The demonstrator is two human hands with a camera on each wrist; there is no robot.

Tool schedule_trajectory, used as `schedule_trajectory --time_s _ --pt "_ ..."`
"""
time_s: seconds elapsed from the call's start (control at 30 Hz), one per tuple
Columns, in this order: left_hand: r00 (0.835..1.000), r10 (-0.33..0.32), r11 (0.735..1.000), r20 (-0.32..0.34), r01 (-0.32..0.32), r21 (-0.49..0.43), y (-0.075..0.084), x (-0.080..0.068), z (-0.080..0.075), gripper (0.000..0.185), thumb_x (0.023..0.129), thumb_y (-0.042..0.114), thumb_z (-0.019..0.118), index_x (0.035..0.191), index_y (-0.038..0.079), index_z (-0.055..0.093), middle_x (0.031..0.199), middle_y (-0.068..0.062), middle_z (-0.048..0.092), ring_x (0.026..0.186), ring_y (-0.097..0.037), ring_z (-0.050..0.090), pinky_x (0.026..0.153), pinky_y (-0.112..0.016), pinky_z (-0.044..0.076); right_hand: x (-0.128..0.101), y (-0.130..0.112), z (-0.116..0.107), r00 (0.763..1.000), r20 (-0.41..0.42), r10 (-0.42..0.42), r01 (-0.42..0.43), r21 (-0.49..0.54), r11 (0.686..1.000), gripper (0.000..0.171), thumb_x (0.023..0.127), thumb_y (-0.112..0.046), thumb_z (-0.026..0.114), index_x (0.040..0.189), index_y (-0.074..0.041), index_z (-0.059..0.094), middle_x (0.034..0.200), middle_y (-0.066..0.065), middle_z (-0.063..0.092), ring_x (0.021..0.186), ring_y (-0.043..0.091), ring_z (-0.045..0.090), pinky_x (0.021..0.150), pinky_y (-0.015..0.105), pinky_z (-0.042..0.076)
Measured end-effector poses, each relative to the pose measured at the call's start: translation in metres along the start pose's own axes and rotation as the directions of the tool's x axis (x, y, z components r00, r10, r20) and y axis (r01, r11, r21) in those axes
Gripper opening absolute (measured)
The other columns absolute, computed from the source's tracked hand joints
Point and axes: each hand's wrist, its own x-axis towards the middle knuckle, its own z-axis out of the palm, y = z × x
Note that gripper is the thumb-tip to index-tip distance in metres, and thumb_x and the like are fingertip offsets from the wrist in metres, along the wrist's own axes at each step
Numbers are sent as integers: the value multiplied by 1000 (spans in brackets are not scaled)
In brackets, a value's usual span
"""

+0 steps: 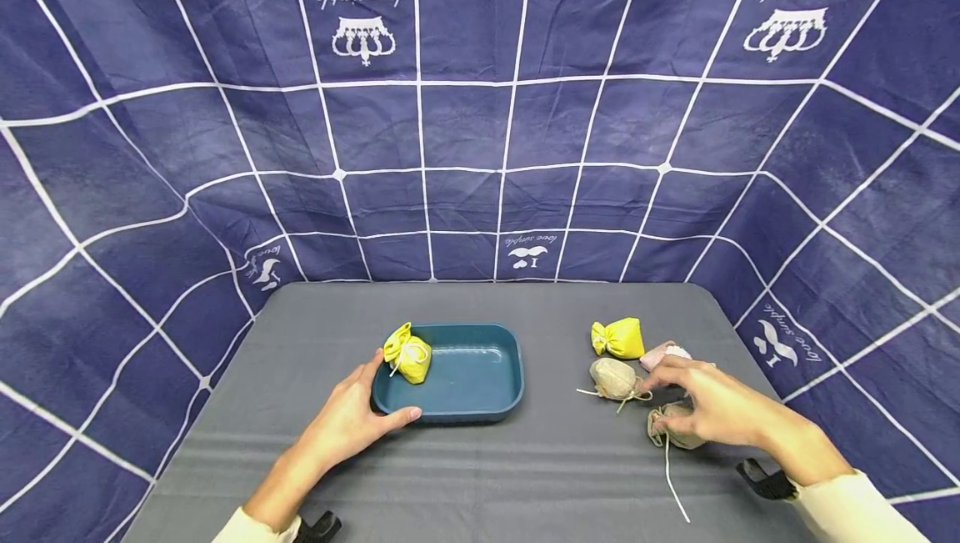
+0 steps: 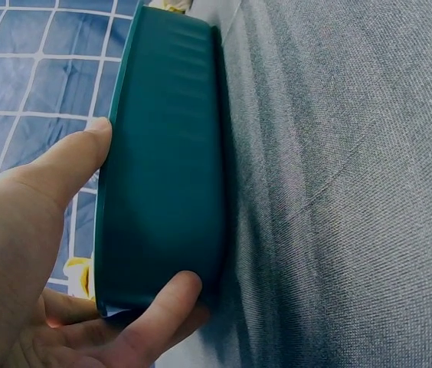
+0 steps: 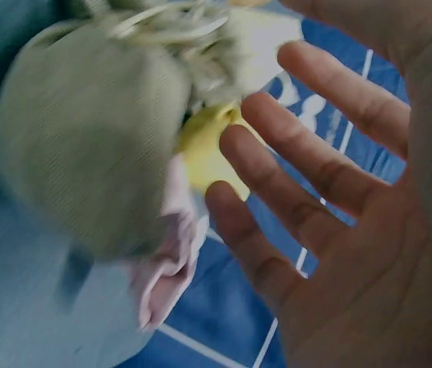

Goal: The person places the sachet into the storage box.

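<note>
My left hand point(image 1: 350, 412) holds the blue-green plastic box point(image 1: 468, 416) at its near left corner, thumb at the front rim and fingers along the left end. Inside the box, at its left, lies a yellow drawstring pouch point(image 1: 414, 362). My right hand point(image 1: 708, 405) hovers with spread fingers over a khaki drawstring pouch point(image 3: 86, 146), whose white cord trails toward the near edge. The right wrist view shows a gap between the fingers and this pouch. Beside the hand lie a beige pouch point(image 1: 613, 379) and a pink pouch point(image 1: 658, 354), partly hidden by the hand.
A second yellow pouch point(image 1: 622, 338) lies behind the beige one. All of this stands on a grey cloth-covered table point(image 1: 525, 476). Blue cloth point(image 1: 472, 126) with white grid lines hangs behind it and at both sides.
</note>
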Motion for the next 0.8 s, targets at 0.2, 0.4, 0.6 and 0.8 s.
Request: schedule_trajectory --time_s 0.2,0.4,0.6,0.8 --pt "1000 -12 1000 10 12 -5 0 0 0 134 88 72 94 178 -8 35 173 -38 54 158 -54 60 127 -68 54 -24 16 7 999 49 -22 22 2 1000 61 68 -38 112 120 -30 84 119 -17 76 112 4 69 93 34 59" --pt "1000 -22 1000 15 22 -5 0 -2 -1 134 88 71 95 178 -8 36 172 -38 54 158 -54 60 127 -67 54 -29 27 20 992 120 -32 25 57 998 70 61 -29 112 125 -25 82 120 -10 77 107 -2 65 86 30 59" --pt "1000 -14 1000 6 14 -6 -1 -1 0 134 88 72 95 178 -7 36 173 -37 54 159 -53 59 128 -67 54 -27 33 28 993 106 -50 43 71 997 66 63 -21 111 122 -21 82 114 -11 77 102 -5 63 82 29 57" --pt "1000 -5 1000 0 5 -1 -2 -1 0 133 88 71 95 178 -9 37 171 -38 55 157 -54 61 127 -67 54 -26 36 29 997 65 -36 31 75 997 60 66 -20 111 118 -19 80 109 -11 79 98 -5 63 76 27 54"
